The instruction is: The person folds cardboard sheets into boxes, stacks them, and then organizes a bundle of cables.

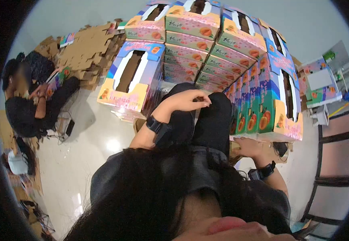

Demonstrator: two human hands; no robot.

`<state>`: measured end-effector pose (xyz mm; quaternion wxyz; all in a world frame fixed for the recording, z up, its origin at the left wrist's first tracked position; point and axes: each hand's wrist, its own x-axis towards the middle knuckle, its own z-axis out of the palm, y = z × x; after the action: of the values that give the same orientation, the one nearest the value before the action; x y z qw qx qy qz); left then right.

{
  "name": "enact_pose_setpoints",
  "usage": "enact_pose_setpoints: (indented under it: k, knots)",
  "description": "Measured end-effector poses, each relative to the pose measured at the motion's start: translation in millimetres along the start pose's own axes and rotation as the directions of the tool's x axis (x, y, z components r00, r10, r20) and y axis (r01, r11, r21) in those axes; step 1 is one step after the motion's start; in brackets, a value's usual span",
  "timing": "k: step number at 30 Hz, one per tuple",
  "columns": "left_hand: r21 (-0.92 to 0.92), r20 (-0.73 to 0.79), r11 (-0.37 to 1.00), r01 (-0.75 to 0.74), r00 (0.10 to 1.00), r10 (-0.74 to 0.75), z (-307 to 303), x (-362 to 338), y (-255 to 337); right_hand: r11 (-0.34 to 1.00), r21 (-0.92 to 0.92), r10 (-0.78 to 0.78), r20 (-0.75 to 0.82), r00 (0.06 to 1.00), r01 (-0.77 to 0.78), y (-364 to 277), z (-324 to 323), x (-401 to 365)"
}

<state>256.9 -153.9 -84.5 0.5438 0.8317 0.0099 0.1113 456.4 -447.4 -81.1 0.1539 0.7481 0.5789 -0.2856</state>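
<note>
My left hand (188,100) lies over my knees, its fingers loosely curled in with the tips close together and nothing visible in them. A dark band sits on that wrist. Lower down at my right side, my right hand (248,148) is closed at a tan edge (234,150) beside my thigh, partly hidden by it; I cannot tell what it grips. Just ahead of this hand stands a row of colourful fruit cartons (259,108) with peach pictures. A blue-topped carton (132,76) with a long slot in its top stands left of my knees.
Stacked peach cartons (190,44) rise in front of my knees. Flattened cardboard (88,48) is heaped at the back left. Another person (30,92) sits at the left, hands on a coloured item. More cartons (321,82) stand at the far right, near a dark-framed panel (339,160).
</note>
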Motion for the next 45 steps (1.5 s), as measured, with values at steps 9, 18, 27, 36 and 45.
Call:
enact_pose_setpoints:
  k: [9, 18, 27, 36, 45]
  knots:
    - [0.082, -0.225, 0.977, 0.198, 0.958, -0.175, -44.1, -42.8, -16.3, 0.925, -0.079, -0.317, -0.7, 0.639, 0.373, -62.3, -65.3, 27.9]
    - [-0.271, -0.425, 0.96, 0.064, 0.887, -0.179, -105.9, -36.1, -52.5, 0.896, 0.122, 0.034, -0.977, 0.209, 0.427, -70.3, -165.5, 147.4]
    - [0.144, -0.821, 0.989, 0.035, 0.562, 0.099, -195.7, 73.5, -108.6, 0.65, 0.39, 0.314, -0.919, 0.238, 0.652, -53.0, -233.5, 288.6]
    - [-0.008, -0.914, 0.997, 0.082, 0.403, -0.041, -238.3, 135.2, -120.5, 0.456, 0.474, 0.357, -0.873, 0.333, 0.753, -60.9, -252.2, 327.5]
    - [-0.074, -0.944, 0.996, -0.045, 0.326, -0.055, -228.8, 129.7, -97.6, 0.302, 0.397, 0.338, -0.895, 0.292, 0.867, -80.5, -247.2, 310.7]
